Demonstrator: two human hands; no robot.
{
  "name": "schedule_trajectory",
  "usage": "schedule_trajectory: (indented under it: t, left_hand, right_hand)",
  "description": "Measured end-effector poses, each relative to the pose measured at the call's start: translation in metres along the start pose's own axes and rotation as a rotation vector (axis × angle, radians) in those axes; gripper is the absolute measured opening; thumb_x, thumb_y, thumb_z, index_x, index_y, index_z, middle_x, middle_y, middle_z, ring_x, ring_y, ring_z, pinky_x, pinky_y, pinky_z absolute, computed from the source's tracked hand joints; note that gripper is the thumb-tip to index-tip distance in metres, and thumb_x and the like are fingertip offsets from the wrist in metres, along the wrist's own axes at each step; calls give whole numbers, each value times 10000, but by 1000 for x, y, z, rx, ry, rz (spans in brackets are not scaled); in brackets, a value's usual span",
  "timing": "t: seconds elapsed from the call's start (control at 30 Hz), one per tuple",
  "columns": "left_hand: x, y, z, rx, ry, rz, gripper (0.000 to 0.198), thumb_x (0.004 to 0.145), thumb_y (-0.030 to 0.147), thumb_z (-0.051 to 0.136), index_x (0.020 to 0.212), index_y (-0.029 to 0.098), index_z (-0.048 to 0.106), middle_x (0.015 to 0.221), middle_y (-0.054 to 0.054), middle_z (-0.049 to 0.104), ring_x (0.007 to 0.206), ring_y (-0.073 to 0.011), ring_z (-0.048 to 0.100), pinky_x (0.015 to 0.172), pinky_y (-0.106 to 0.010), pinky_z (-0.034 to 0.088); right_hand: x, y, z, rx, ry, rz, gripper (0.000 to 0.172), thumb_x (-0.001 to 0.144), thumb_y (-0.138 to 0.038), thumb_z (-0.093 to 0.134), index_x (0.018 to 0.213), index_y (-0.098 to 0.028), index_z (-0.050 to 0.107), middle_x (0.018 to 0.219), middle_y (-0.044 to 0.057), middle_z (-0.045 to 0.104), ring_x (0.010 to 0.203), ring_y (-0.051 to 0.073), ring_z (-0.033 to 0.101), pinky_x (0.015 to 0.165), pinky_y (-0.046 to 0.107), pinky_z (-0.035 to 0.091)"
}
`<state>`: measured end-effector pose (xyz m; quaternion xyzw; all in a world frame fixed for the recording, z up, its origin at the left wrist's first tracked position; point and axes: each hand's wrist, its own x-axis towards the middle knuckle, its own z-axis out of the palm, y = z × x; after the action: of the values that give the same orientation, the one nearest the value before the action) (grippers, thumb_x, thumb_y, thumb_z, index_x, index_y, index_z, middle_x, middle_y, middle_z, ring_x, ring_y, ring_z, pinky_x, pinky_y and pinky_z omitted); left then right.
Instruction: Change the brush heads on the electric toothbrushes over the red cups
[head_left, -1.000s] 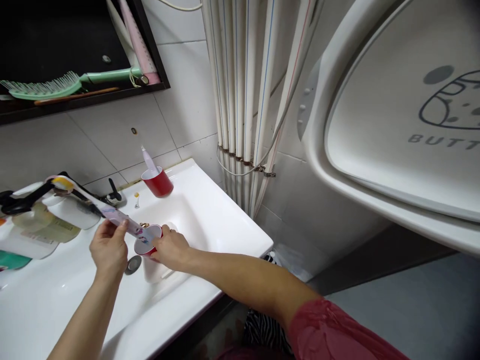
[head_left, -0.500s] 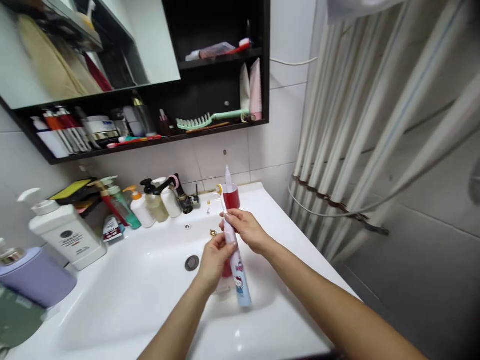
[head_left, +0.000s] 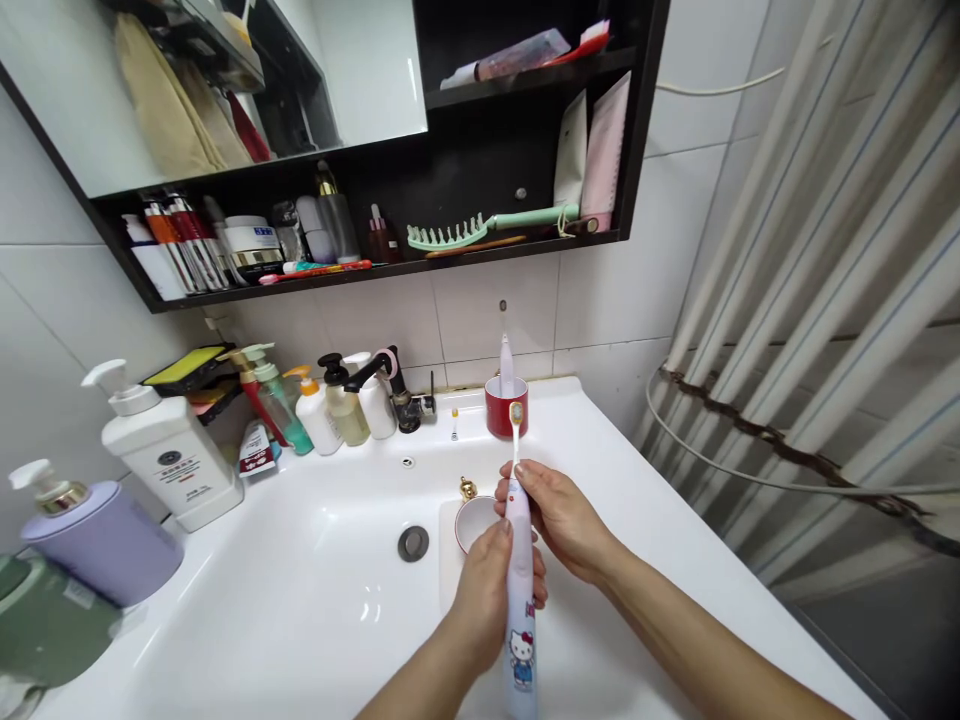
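The left hand [head_left: 484, 590] is curling closed around the smooth white plastic handle of a Hello Kitty electric toothbrush [head_left: 520, 610], and the right hand [head_left: 559, 520] is gripping it higher up, keeping it upright above a glossy white ceramic basin [head_left: 247, 600]. Just behind the hands, a white-lined red cup [head_left: 474, 524] is sitting on the basin; farther back, another red cup [head_left: 504, 410] is holding a pale toothbrush [head_left: 506, 362].

A lavender pump bottle [head_left: 101, 540] and a white pump bottle [head_left: 169, 450] stand beyond the left edge of the white sink [head_left: 592, 420]. A black faucet [head_left: 397, 385] rises at the back edge, beside a red cup [head_left: 506, 410] holding a white toothbrush [head_left: 506, 365]. A green comb [head_left: 450, 235] lies on the dark shelf [head_left: 525, 245] above. White pipes [head_left: 817, 250] run down the right wall.
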<state>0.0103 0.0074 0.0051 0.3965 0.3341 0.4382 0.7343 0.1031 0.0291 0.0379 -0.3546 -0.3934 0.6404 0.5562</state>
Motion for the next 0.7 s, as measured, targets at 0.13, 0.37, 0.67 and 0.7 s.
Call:
schedule_trajectory:
  t: [0.13,0.37,0.67,0.7]
  left_hand:
    - [-1,-2,0,122,44,51,349,648,490,339,628,151,416,507,4,462,368,-68,398,384,-208,292]
    - [-4,2,0,219,63,58,346,637,493,347,603,154,404,508,14,442,374,-67,397,390,-210,294]
    - [-7,3,2,138,-33,17,350,692,460,274,620,139,394,497,17,428,356,-51,372,382,-199,280]
    - [-7,3,2,157,-29,26,348,692,456,279,617,137,397,492,16,429,354,-51,372,382,-198,279]
  right_hand:
    - [-1,1,4,11,63,-5,185,649,-350,467,655,-166,474,535,-27,510,495,84,502,474,201,370]
    - [-4,3,5,36,81,-2,180,662,-346,454,679,-167,468,580,-13,516,511,84,493,445,188,355]
    - [-5,2,5,56,87,28,180,681,-333,438,652,-157,456,529,-35,480,497,69,475,454,178,342]
    - [-5,2,4,63,73,29,178,682,-331,438,653,-156,457,531,-35,483,498,69,476,467,183,349]
